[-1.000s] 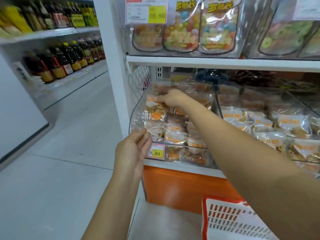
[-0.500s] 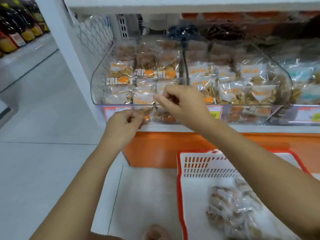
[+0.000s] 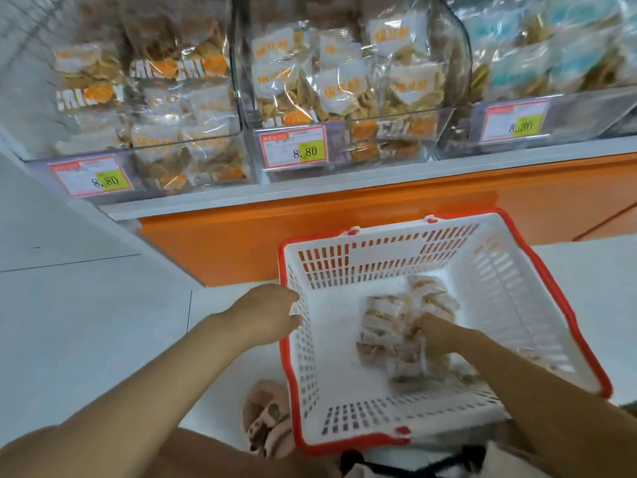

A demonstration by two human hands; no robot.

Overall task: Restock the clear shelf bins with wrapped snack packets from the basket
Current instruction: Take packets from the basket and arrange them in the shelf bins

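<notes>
The white basket with a red rim (image 3: 565,305) sits on a low white ledge below the shelf. A pile of clear wrapped snack packets (image 3: 386,326) lies on its floor. My right hand (image 3: 439,336) reaches down into that pile, its fingers lost among the blurred packets, so any grip is hidden. My left hand (image 3: 269,313) touches the outside of the basket's left wall with its fingertips. Above, the clear left shelf bin (image 3: 220,167) and the middle bin (image 3: 444,115) are stacked with similar packets.
A third bin (image 3: 586,112) with blue-labelled packets stands at the right. Price tags (image 3: 293,146) front each bin. An orange panel (image 3: 241,243) runs under the shelf. A sandalled foot (image 3: 265,419) is left of the basket, and a pale tiled floor (image 3: 86,322) lies further left.
Both hands dropped from the bins' front edge to the basket. The right went into the packet pile, the left to the basket's left wall. The view tilted downward.
</notes>
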